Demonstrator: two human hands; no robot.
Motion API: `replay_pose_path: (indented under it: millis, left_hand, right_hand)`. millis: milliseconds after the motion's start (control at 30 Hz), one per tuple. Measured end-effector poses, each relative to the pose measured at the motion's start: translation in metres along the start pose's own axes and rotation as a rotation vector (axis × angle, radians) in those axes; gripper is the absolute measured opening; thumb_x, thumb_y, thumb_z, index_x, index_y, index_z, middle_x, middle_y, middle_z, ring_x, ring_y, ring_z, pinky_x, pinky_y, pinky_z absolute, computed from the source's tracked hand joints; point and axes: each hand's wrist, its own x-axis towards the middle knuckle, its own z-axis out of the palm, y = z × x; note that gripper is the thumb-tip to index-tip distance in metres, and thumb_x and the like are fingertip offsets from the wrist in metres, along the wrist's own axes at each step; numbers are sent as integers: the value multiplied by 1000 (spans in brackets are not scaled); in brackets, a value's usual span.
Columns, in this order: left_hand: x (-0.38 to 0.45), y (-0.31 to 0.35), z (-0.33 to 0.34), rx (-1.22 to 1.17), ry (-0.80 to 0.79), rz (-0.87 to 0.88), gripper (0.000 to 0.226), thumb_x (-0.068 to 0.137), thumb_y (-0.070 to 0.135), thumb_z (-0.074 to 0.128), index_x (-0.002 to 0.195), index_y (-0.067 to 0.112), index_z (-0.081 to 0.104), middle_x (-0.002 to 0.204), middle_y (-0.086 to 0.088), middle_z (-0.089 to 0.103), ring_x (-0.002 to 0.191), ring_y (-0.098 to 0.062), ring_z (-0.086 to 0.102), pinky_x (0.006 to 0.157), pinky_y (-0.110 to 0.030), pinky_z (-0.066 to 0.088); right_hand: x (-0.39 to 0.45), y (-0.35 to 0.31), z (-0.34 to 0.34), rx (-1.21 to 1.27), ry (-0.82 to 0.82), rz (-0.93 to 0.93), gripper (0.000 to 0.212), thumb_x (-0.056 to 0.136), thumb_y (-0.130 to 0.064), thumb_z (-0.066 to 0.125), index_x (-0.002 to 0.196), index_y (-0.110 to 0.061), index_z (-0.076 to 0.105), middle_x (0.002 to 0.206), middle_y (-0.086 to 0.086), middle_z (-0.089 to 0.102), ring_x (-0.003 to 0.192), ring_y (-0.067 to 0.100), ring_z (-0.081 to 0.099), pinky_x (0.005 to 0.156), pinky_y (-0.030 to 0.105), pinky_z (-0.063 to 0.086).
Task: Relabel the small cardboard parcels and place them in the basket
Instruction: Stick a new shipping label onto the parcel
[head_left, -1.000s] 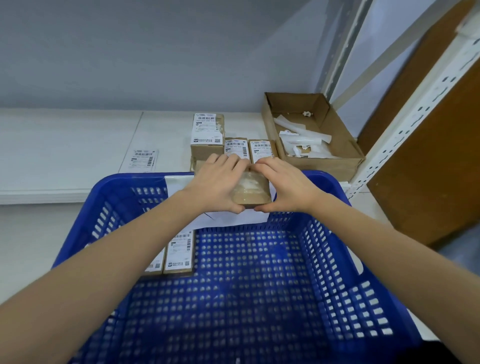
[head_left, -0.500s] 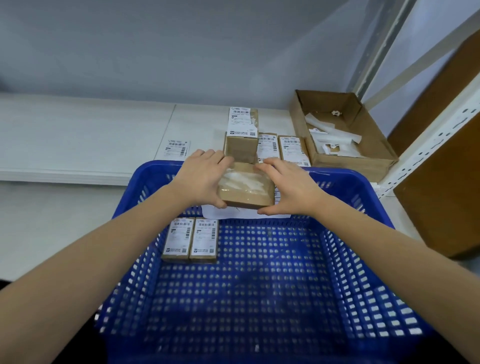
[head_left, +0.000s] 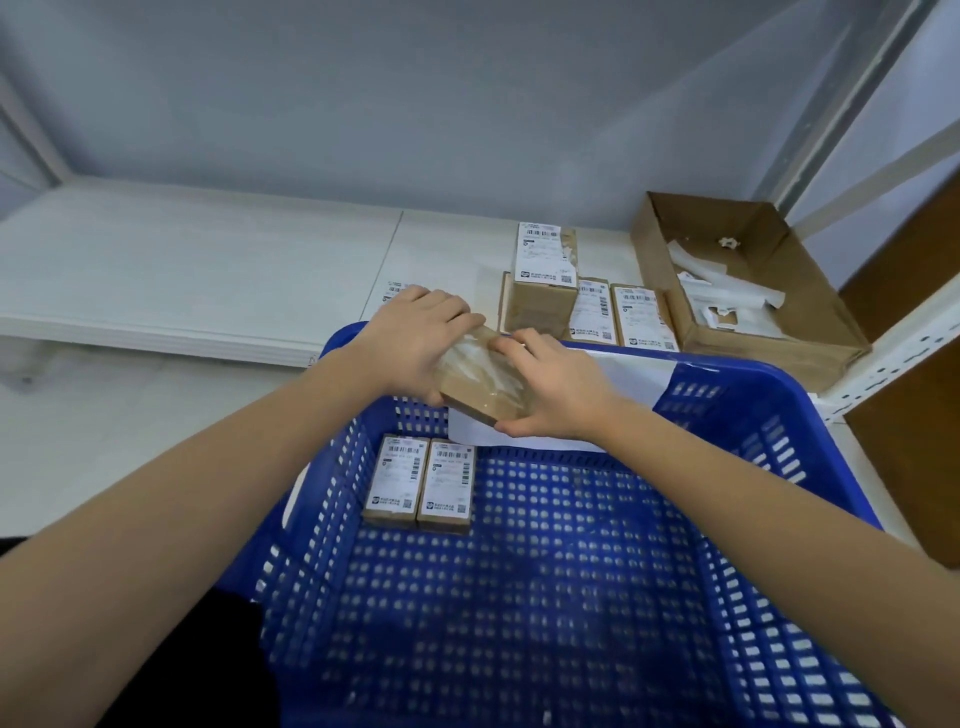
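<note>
A small cardboard parcel (head_left: 485, 382) with torn label residue on top is held over the far rim of the blue basket (head_left: 571, 597). My left hand (head_left: 418, 338) grips its left side and my right hand (head_left: 553, 389) grips its right side, thumb under the near edge. Two labelled parcels (head_left: 420, 483) lie side by side in the basket's far left corner. On the white shelf behind, a labelled parcel (head_left: 543, 275) is stacked on another, with two more labelled parcels (head_left: 621, 314) flat beside it. A loose label (head_left: 392, 291) lies partly hidden behind my left hand.
An open cardboard box (head_left: 743, 296) holding peeled label scraps stands at the back right. A white sheet (head_left: 613, 387) is draped over the basket's far rim. A perforated white shelf post (head_left: 893, 343) and a brown panel stand at the right. The white shelf (head_left: 182, 270) stretches left.
The view has shifted so the basket sits further right. Both hands with the parcel have moved left and turned it at an angle; my left hand now covers part of the loose label.
</note>
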Motion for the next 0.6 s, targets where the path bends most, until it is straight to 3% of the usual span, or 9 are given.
replay_pose_path:
  millis: [100, 200, 367, 600]
  left_hand:
    - [-4, -16, 7, -34, -50, -74, 115, 69, 52, 76, 154, 21, 6, 160, -5, 12, 147, -21, 11, 117, -35, 9]
    - [-8, -33, 16, -168, -76, -235, 117, 73, 48, 75, 154, 16, -4, 161, -12, 2, 148, -24, 6, 118, -36, 7]
    - [-9, -66, 30, -266, -98, -473, 93, 87, 42, 62, 153, 11, 4, 158, -14, 15, 143, -28, 21, 114, -39, 20]
    - [11, -106, 56, -272, -121, -601, 62, 94, 42, 48, 144, 9, 32, 140, -14, 43, 126, -30, 43, 100, -40, 36]
  right_hand:
    - [15, -12, 4, -54, 6, 47, 90, 70, -57, 70, 142, -18, 33, 127, 5, 45, 111, 24, 49, 75, 33, 47]
    - [33, -21, 6, -36, -4, 151, 90, 69, -59, 69, 141, -20, 31, 123, 6, 47, 108, 25, 51, 77, 33, 46]
    - [69, -29, -1, 8, -17, 325, 92, 70, -66, 65, 142, -21, 29, 121, 9, 46, 108, 28, 51, 76, 33, 44]
    - [134, -26, -11, -29, 26, 409, 87, 71, -65, 65, 136, -16, 33, 114, 11, 47, 100, 29, 53, 67, 31, 38]
